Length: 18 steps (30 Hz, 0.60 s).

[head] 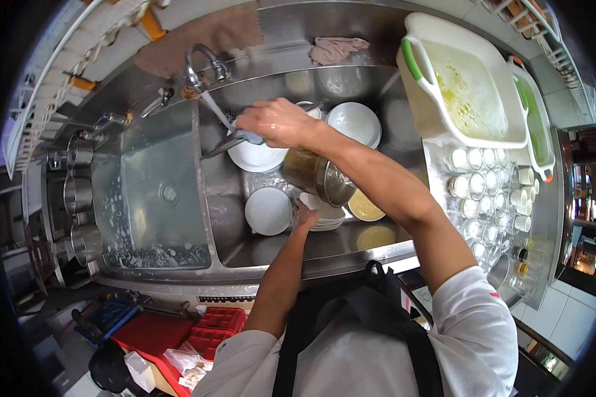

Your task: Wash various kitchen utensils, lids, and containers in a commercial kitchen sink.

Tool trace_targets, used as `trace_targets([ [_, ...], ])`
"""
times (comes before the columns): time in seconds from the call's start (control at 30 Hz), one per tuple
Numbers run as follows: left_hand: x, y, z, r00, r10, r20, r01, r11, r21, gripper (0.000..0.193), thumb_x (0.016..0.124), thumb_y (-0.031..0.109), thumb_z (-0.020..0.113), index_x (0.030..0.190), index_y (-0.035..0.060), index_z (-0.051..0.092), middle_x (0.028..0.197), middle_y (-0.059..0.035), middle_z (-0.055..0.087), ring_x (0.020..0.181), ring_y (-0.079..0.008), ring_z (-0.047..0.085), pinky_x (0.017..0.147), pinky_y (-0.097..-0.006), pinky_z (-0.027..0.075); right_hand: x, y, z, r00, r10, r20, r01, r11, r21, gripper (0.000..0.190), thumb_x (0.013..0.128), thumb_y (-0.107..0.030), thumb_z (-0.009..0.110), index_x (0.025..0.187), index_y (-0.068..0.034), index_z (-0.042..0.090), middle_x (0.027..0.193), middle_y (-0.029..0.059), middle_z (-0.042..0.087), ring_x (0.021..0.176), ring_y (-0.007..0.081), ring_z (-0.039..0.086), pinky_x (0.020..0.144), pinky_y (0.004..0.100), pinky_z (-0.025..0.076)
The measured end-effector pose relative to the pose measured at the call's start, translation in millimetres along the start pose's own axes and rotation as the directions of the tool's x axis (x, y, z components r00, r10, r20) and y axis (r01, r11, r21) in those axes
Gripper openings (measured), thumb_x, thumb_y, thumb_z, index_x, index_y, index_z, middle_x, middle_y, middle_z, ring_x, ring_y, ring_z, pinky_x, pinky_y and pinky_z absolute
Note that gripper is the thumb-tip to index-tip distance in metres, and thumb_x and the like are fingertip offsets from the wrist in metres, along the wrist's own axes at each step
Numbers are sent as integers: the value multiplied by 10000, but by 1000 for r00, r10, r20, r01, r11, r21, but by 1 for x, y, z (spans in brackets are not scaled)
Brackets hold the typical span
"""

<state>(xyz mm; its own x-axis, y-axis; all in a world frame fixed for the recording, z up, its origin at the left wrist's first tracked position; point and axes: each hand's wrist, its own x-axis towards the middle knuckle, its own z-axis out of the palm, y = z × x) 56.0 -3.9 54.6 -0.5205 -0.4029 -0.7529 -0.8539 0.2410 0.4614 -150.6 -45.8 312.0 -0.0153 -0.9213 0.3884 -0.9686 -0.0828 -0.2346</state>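
Note:
My right hand [274, 123] is closed around a blue-grey scrubbing cloth or pad [250, 137]. A long, flat dark utensil [221, 147] runs beneath that hand, close to the water stream; its exact kind cannot be told. My left hand [306, 217] grips the left edge of a stack of white dishes [326, 222], its fingers partly hidden. Left of it rests a round white bowl [268, 211]. Between my hands a cylindrical metal pot [330, 183] lies tilted. A white plate [256, 158] sits below my right hand.
Water runs from the faucet [194, 74]. White dishes [353, 124] and a yellowish-filled bowl [366, 205] share the steel basin. At left, another basin [144, 198] holds cloudy water. A soapy white tub [417, 106] and rows of glasses [477, 183] stand right.

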Motion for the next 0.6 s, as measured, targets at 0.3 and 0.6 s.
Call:
trace_targets([
  [0.3, 3, -12, 3, 996, 46, -74, -65, 955, -288, 759, 655, 293, 638, 1320, 72, 348, 1264, -206, 484, 1172, -370, 467, 997, -401, 364, -49, -60, -78, 998, -17, -59, 17, 1000, 0, 273, 622, -55, 616, 880, -73, 529, 793, 44, 573, 763, 249, 568, 609, 366, 489],
  [0.6, 39, -34, 13, 995, -55, 88, 76, 963, -257, 829, 713, 311, 641, 1362, -48, 272, 1367, -212, 362, 1255, -312, 367, 1045, -374, 284, -144, -157, -194, 587, 762, -271, -688, 647, 328, 316, 532, 56, 655, 822, -38, 572, 771, 80, 607, 667, 206, 591, 630, 299, 470],
])
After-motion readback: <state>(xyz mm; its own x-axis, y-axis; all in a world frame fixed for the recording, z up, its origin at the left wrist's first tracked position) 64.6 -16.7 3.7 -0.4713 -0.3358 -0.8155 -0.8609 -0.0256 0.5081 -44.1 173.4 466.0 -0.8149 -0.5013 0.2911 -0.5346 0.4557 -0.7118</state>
